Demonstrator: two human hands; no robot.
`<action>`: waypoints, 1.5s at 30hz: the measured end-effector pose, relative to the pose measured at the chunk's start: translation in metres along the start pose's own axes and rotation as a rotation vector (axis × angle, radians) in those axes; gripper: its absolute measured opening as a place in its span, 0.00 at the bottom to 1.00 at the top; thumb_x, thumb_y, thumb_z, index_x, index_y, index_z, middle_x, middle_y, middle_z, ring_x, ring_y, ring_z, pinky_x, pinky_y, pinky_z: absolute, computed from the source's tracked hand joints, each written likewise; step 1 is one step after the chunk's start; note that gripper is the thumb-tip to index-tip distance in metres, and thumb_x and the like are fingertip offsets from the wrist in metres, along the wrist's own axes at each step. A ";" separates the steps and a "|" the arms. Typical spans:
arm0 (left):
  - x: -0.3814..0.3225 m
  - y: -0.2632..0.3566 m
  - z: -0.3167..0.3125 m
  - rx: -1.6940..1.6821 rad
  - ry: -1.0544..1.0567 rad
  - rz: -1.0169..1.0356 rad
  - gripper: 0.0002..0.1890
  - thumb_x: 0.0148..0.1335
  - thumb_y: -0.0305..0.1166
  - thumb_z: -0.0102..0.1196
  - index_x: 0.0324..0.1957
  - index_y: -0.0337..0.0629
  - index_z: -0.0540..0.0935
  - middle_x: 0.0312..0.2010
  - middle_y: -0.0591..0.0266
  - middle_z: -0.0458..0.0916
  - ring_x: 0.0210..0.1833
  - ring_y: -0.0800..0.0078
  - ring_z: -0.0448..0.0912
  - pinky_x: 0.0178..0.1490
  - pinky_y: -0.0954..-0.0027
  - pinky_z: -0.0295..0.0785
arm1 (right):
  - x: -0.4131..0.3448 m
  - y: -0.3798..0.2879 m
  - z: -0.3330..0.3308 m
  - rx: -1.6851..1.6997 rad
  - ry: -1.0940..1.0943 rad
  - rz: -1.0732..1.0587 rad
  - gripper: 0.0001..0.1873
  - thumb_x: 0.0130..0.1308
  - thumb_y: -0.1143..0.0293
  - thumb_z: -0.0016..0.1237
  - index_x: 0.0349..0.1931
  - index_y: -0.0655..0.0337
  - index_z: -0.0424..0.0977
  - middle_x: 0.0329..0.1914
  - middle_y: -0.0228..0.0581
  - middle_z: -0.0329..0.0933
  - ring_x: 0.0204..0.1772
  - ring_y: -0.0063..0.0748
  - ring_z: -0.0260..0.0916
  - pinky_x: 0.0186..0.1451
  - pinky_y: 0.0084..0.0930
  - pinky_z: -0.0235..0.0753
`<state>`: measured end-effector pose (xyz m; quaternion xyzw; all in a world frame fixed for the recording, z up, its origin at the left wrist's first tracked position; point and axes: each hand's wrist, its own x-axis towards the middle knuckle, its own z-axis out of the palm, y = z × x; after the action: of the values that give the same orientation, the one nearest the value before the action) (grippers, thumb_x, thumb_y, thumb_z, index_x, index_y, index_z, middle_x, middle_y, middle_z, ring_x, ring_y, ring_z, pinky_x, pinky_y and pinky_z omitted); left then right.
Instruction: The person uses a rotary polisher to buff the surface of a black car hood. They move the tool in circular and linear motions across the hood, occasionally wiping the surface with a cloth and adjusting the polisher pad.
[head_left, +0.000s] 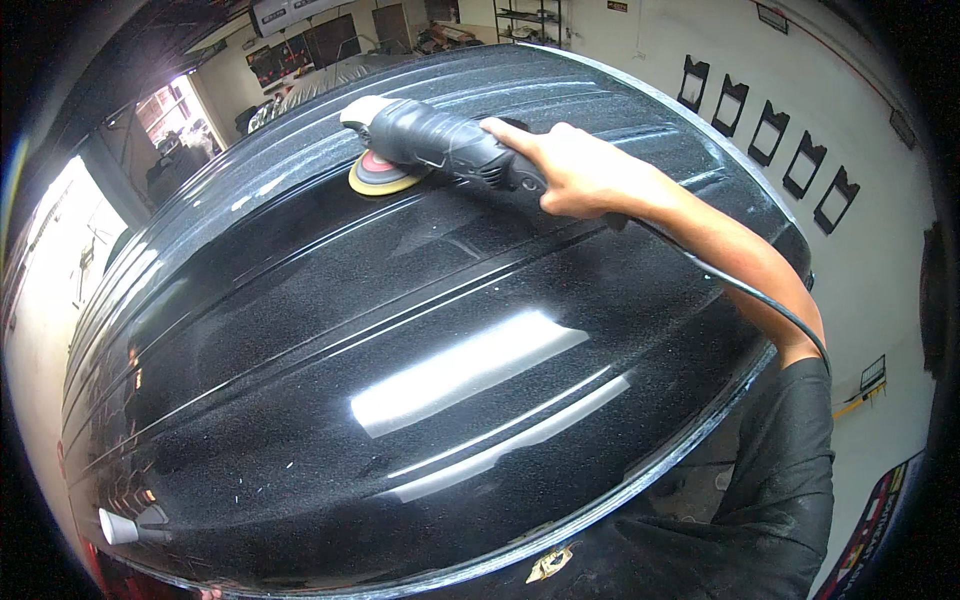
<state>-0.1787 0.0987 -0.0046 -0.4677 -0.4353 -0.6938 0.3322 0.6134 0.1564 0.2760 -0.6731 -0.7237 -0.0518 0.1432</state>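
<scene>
My right hand (581, 169) grips the rear handle of a black power polisher (457, 146), index finger stretched forward along its body. Its round backing pad with a yellow foam rim (386, 184) sits tilted against the black vehicle roof (420, 315). Whitish streaks of residue cover the roof's far side, while the near side is darker and glossy with small specks. From the handle, the power cord (750, 292) runs back along my forearm. Only a sliver of what seems to be my left hand (212, 593) shows at the roof's near edge; its grip is hidden.
A white cup-shaped object (118, 526) rests at the roof's near left corner. Pale dusty trim (652, 480) lines the near edge. Several black frames (769, 133) hang on the right wall. Beyond the roof are a metal shelf (529, 19) and a covered vehicle (330, 79).
</scene>
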 end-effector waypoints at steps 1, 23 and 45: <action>0.005 0.003 -0.008 0.022 0.004 0.004 0.25 0.66 0.46 0.41 0.50 0.31 0.71 0.38 0.48 0.75 0.38 0.61 0.75 0.44 0.62 0.72 | -0.003 0.001 -0.005 0.008 -0.028 0.005 0.49 0.42 0.81 0.46 0.70 0.52 0.46 0.21 0.59 0.73 0.26 0.51 0.76 0.35 0.43 0.76; 0.198 -0.019 0.054 0.794 -0.425 -0.256 0.48 0.43 0.61 0.66 0.61 0.42 0.64 0.54 0.36 0.70 0.56 0.48 0.72 0.59 0.55 0.65 | 0.011 -0.011 0.010 -0.016 -0.029 -0.024 0.53 0.41 0.86 0.45 0.70 0.38 0.46 0.26 0.56 0.76 0.25 0.42 0.76 0.38 0.42 0.77; 0.184 -0.070 0.075 1.000 -0.275 -0.138 0.44 0.49 0.59 0.61 0.63 0.48 0.60 0.58 0.31 0.61 0.61 0.41 0.63 0.56 0.49 0.66 | 0.001 0.020 -0.022 0.108 -0.051 0.172 0.53 0.34 0.84 0.46 0.69 0.42 0.52 0.52 0.57 0.73 0.38 0.36 0.74 0.47 0.29 0.72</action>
<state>-0.2752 0.1852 0.1612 -0.3090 -0.7828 -0.3536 0.4083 0.6357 0.1530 0.2945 -0.7251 -0.6684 0.0168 0.1647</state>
